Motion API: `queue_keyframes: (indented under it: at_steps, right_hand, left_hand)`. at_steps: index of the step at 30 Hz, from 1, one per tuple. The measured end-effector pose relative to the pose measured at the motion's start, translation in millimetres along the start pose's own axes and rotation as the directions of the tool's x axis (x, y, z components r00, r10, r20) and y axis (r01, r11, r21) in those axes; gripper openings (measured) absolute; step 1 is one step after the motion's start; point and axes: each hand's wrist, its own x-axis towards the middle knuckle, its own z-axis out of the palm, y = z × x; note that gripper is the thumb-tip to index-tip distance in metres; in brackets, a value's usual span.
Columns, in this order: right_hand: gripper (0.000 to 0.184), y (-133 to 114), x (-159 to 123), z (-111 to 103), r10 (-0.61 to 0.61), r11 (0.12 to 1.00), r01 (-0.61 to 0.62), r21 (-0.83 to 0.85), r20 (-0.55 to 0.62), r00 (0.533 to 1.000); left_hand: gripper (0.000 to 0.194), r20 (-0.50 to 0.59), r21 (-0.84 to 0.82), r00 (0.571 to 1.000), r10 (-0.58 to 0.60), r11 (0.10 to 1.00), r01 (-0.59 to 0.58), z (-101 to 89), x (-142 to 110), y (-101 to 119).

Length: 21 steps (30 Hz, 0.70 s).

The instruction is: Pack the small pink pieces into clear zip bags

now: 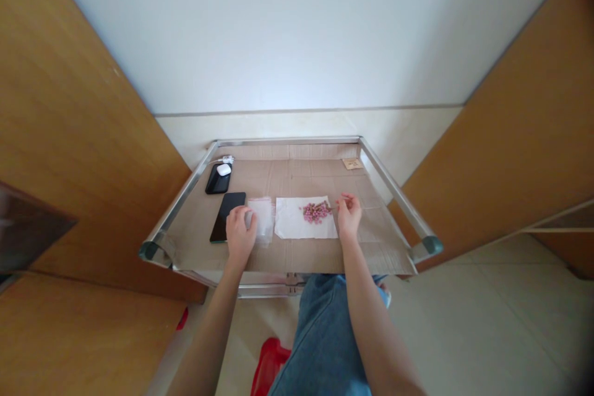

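My left hand (240,234) is over the border between a black phone (223,223) and a stack of clear plastic bags (263,223). Its fingers are loosely bent, thumb apart, with nothing visible in them. On a white sheet of paper (288,221) lies a pile of small pink buds (316,212). Beside the pile, at the sheet's right edge, is my right hand (349,211), its fingertips pinched together. Something thin seems to stick out from them toward the buds, too small to name.
Cardboard (260,176) covers the metal-framed table. At the back left lie a black tray-like item (217,182), a white earbud case (223,169) and a white cable. A small tan packet (352,163) sits back right. A red stool (269,362) stands below.
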Motion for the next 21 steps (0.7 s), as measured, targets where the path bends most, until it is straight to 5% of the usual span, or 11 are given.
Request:
queue_keyframes:
  at_steps: [12,21]
  right_hand:
    - [0.032,-4,-10,-2,-0.111,0.929,0.173,-0.327,0.199,0.974]
    - [0.027,-9,-11,-2,-0.144,0.943,0.188,-0.276,0.172,0.975]
  left_hand:
    - [0.023,0.208,0.254,0.978,-0.013,0.966,-0.041,-2.5,-3,8]
    - [0.022,0.184,0.230,0.983,-0.015,0.973,-0.028,-1.1,-5,6]
